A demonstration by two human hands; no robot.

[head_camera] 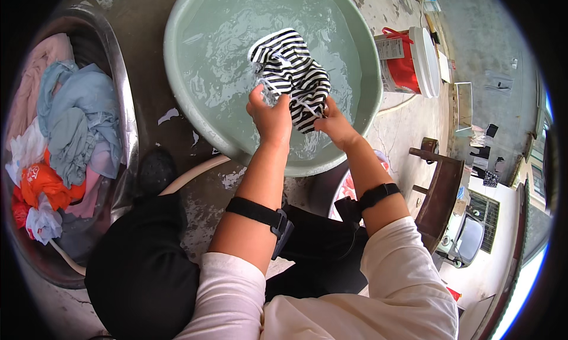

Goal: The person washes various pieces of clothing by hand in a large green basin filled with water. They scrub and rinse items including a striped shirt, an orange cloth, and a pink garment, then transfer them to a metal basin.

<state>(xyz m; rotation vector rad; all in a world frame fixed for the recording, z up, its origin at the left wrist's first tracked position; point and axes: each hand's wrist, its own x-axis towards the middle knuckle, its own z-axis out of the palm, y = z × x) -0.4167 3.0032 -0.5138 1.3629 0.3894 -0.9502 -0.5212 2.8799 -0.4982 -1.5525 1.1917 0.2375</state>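
Observation:
A black-and-white striped cloth item (295,69) with a white drawstring lies partly in the water of a large pale green plastic basin (195,113). At its near left edge, my left hand (269,113) grips the wet fabric between thumb and fingers. My right hand (335,124) pinches the lower right edge, close to the white cord. The underside of the item is hidden, and the water around it is rippled.
A metal tub (128,113) on the left holds wet clothes and plastic bags. A pale hose (195,173) crosses the wet concrete. Right of the basin lies a white-and-red plastic bucket (401,65); a wooden bench (439,195) stands farther right. Another container (326,191) is partly under my right forearm.

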